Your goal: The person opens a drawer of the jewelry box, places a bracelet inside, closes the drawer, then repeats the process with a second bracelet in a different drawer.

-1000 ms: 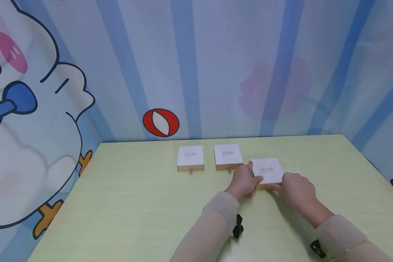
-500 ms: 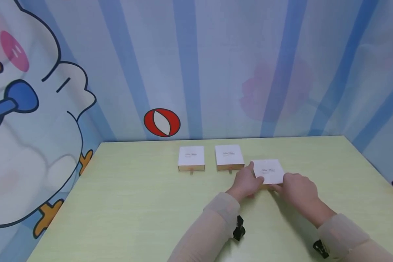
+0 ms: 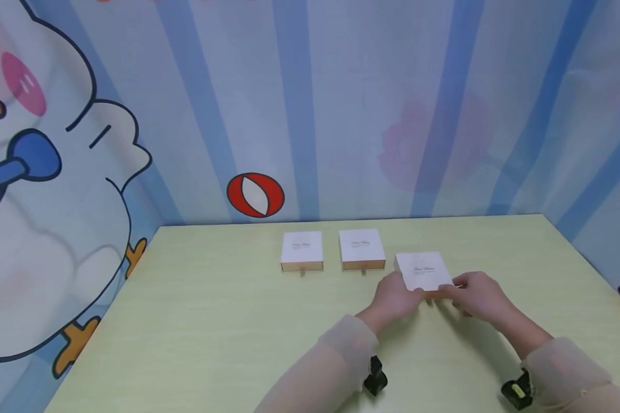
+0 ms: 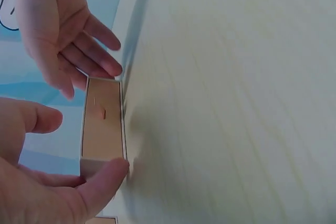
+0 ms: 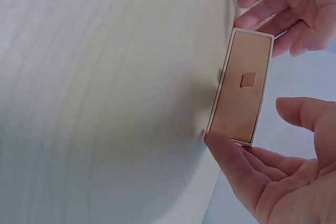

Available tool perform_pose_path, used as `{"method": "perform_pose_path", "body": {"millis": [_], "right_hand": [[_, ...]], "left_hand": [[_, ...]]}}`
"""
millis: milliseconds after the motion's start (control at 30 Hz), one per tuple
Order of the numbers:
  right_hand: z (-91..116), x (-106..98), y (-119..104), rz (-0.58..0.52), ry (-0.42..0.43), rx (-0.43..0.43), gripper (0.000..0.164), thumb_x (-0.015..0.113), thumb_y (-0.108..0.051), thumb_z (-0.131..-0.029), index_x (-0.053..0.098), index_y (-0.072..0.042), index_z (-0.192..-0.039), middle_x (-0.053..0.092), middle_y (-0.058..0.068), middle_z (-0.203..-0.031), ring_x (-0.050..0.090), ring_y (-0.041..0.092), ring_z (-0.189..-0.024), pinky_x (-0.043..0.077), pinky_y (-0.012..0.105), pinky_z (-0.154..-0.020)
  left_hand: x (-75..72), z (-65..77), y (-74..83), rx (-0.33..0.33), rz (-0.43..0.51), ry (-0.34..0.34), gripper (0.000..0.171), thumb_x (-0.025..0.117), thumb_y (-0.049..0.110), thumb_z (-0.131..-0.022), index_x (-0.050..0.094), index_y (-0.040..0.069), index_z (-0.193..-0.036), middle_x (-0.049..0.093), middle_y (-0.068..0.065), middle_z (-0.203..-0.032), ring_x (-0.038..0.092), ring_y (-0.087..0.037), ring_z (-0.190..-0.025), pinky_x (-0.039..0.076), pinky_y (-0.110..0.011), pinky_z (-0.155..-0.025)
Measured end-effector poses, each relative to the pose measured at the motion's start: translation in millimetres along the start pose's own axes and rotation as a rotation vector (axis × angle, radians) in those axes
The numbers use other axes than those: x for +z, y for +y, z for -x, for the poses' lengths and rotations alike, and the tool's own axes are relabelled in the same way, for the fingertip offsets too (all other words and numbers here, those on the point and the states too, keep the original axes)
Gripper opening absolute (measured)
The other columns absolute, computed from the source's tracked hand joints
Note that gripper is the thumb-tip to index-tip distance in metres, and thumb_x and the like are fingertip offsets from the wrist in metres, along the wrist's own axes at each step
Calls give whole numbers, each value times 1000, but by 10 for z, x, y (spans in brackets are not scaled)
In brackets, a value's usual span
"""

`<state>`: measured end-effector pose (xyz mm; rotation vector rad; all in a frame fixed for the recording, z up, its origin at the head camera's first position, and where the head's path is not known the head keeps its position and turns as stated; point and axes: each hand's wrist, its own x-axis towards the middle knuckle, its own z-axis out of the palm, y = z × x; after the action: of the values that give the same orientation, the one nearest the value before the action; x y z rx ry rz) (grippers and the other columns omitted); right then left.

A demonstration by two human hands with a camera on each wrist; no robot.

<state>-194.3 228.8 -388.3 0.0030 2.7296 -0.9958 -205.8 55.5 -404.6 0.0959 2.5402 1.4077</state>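
Observation:
A flat white drawer-style gift box (image 3: 424,272) with small script lettering on top lies at the right of a row of boxes. Its tan front with a small pull tab (image 5: 248,80) faces the person. My left hand (image 3: 396,297) touches its left side near the front corner, and my right hand (image 3: 476,295) touches the right side. In the wrist views, fairly straight fingers (image 4: 107,182) meet the box's sides while each thumb (image 5: 299,111) stands away from it. Whether the box's underside fully meets the table is hard to tell.
Two similar white boxes, the left one (image 3: 302,248) and the middle one (image 3: 362,246), stand farther back on the pale green table (image 3: 212,321). A blue patterned backdrop (image 3: 341,115) rises behind the table's far edge. Small black devices (image 3: 375,376) sit at both wrists.
The left fingers have drawn back toward the front corner of the box. My right hand has opened out slightly to the right. The box has shifted slightly rightward; the other two boxes stay put.

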Motion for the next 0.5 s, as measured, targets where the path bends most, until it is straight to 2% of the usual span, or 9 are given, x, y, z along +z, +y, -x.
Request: {"method": "perform_pose_path", "body": {"millis": [100, 167, 267, 400, 500], "right_hand": [[4, -6, 22, -45, -8, 10, 43, 58, -32, -91, 64, 7, -108, 59, 6, -71, 53, 17, -59, 44, 30, -55], [-4, -13, 35, -47, -6, 11, 47, 57, -34, -92, 62, 9, -111, 62, 9, -77, 56, 17, -64, 46, 30, -57], [-31, -31, 42, -38, 1, 21, 51, 55, -34, -92, 59, 11, -115, 64, 12, -86, 60, 18, -70, 47, 30, -59], [-84, -62, 46, -35, 9, 28, 52, 54, -34, -92, 58, 12, -117, 65, 14, -90, 61, 19, -71, 47, 29, -60], [-127, -94, 54, -37, 15, 18, 50, 54, -33, -93, 59, 12, -115, 65, 15, -89, 62, 19, -71, 47, 29, -60]], "left_hand": [[34, 21, 15, -9, 12, -2, 24, 66, 23, -83, 64, 10, -103, 56, 1, -77, 45, -14, -58, 34, -24, -50], [57, 17, 19, 8, 20, 0, 23, 67, 24, -82, 65, 12, -102, 55, 1, -76, 44, -14, -56, 34, -25, -48], [81, -6, 30, 11, 24, 9, 28, 69, 24, -79, 62, 10, -103, 57, -2, -79, 47, -14, -58, 36, -25, -49], [100, -42, 69, -15, -20, 10, 60, 70, 29, -79, 51, 0, -128, 62, -12, -113, 53, -16, -79, 45, -25, -64], [114, -69, 109, -32, -33, -6, 81, 69, 34, -81, 33, -2, -144, 47, -15, -141, 52, -17, -97, 47, -26, -80]]}}
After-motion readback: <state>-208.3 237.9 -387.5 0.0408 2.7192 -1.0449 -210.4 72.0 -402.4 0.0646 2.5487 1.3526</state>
